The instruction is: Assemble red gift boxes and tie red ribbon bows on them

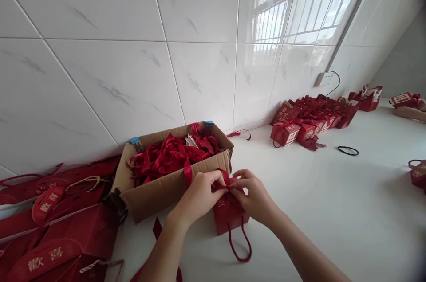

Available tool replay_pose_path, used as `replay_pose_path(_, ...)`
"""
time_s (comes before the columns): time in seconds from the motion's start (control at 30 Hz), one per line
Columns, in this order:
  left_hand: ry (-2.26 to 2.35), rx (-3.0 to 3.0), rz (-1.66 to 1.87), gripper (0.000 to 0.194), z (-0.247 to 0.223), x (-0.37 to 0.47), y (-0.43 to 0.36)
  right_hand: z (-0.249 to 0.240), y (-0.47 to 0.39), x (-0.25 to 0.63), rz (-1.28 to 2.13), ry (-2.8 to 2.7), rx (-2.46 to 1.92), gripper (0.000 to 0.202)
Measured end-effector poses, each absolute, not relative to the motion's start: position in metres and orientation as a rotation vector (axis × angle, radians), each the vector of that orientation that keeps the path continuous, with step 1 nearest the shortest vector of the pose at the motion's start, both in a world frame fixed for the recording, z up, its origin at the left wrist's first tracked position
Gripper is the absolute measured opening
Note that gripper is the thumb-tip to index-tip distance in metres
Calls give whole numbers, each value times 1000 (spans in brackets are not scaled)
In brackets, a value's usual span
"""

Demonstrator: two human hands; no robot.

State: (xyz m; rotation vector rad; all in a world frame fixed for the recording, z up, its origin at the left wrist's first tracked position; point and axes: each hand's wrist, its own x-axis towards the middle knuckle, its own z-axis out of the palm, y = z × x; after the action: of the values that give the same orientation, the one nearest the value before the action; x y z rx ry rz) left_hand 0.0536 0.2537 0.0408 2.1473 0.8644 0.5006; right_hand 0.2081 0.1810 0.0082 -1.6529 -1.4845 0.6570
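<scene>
A small red gift box (229, 220) stands on the white table, its dark red cord handle (244, 259) hanging toward me. On its top, my left hand (203, 195) pinches a red ribbon (227, 184) between thumb and fingers. From the right, my right hand (253, 195) pinches the same ribbon, the fingertips of both hands close together. The lower part of the box front shows; the hands partly cover its top. Just behind is an open cardboard box (176, 178) full of tangled red ribbons (173, 153).
Large red boxes (60, 242) with rope handles lie at the left. Several small red boxes (313, 118) line the tiled wall at the right, near a black ring (348, 150) and a power socket (324, 79). Another person's arm (411, 113) reaches in at the far right.
</scene>
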Motion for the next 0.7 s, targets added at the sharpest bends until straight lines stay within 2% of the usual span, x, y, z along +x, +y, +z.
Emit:
replay_pose_path(0.2,862,2234,500,7,39,53,254,4,186,212,886,-1307,-1653,16)
replay_pose_path(0.43,869,2339,534,11,37,58,255,5,187,214,1248,-1109,-1372,15)
replay_pose_path(0.5,914,2326,613,6,37,59,254,4,187,213,1251,-1049,-1299,16)
replay_pose_path(0.6,1009,2266,706,9,41,58,250,2,189,212,1194,-953,-1235,17)
replay_pose_path(0.7,934,2200,628,7,46,56,246,2,192,212,1154,-922,-1237,18)
